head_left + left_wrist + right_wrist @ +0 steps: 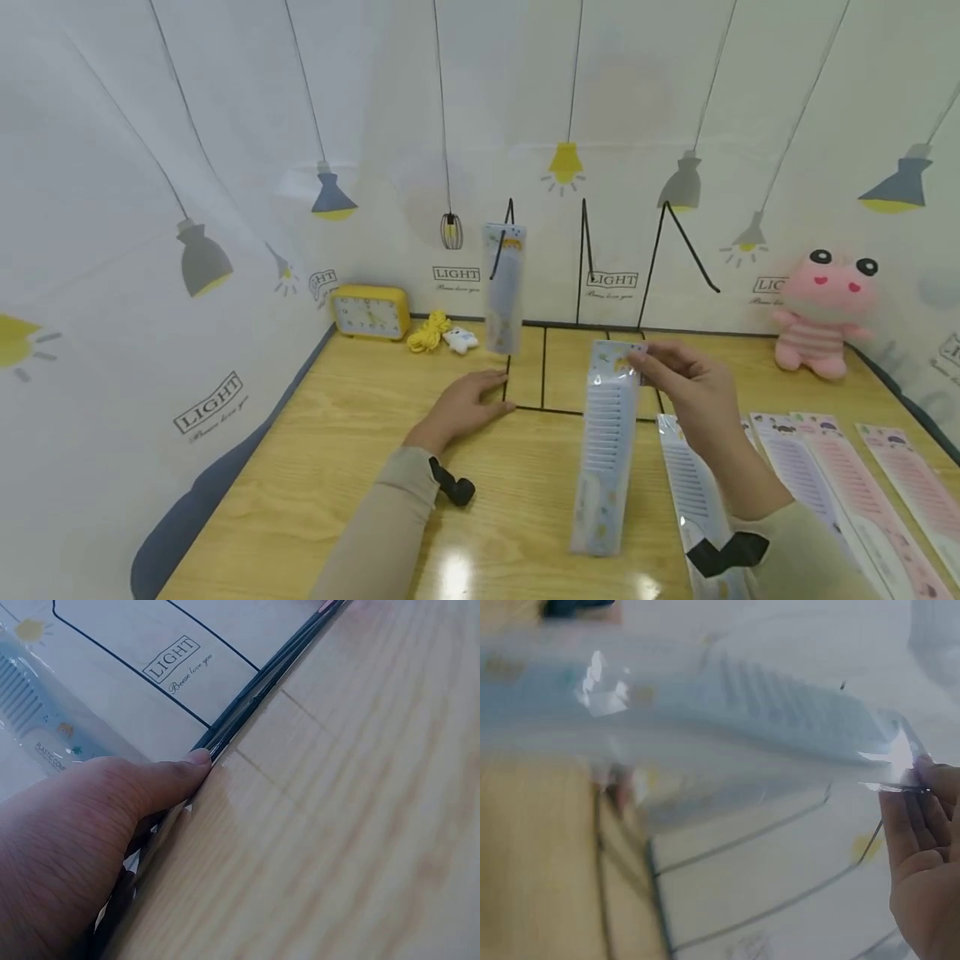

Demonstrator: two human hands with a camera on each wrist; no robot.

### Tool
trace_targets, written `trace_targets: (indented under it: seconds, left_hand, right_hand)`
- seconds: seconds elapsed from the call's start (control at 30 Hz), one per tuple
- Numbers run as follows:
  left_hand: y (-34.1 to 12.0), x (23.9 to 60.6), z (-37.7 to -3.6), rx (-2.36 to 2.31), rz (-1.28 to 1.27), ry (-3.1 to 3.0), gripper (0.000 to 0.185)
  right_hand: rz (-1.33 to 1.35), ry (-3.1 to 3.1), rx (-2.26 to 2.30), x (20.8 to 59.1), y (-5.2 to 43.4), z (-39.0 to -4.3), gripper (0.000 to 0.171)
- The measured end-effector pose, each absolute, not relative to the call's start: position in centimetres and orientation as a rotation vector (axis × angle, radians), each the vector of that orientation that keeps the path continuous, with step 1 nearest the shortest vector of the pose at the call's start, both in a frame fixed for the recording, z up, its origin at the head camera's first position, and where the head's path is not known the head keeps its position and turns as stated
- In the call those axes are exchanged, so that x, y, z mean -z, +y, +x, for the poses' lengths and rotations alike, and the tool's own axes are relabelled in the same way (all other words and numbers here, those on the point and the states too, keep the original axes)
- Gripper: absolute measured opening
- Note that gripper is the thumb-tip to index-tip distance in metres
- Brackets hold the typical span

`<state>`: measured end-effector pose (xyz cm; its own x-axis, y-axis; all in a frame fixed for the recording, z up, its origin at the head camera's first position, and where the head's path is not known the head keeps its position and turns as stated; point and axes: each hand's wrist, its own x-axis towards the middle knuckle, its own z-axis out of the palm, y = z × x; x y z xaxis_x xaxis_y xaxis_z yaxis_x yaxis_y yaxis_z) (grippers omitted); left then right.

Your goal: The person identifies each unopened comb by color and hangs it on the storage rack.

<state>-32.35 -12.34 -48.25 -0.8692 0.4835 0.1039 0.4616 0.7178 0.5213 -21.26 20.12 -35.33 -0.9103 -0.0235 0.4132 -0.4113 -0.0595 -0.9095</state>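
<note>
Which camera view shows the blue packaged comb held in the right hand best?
The head view: the blue packaged comb shows whole, pinched at its top by the right hand. The right wrist view blurs it; the left wrist view shows only another hanging comb.

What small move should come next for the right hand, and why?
Probably lift the blue comb pack to a free hook on the wire rack. The right hand pinches its top, one pack already hangs there, and the left hand steadies the base.

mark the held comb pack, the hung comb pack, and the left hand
held comb pack (606,450), head view, middle of its blue comb.
hung comb pack (504,287), head view, centre of the packet.
left hand (467,406), head view, back of the hand.
</note>
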Motion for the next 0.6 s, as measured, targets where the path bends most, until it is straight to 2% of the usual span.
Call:
trace_targets:
  seconds: [0.13,0.3,0.6]
  left_hand:
    - [-12.6,48.1,-32.2,-0.865,0.779,2.868,0.067]
    - [-12.8,48.1,-32.2,-0.865,0.780,2.875,0.065]
    - [-12.5,48.2,-32.6,-0.886,0.831,2.866,0.064]
  right_hand:
    - [0.684,-1.906,-1.962,32.8,16.4,-20.5,0.013]
    - [0.877,-1.890,-1.683,31.0,12.2,-22.1,0.014]
    - [0.927,-1.893,-1.294,29.6,8.0,-26.4,0.013]
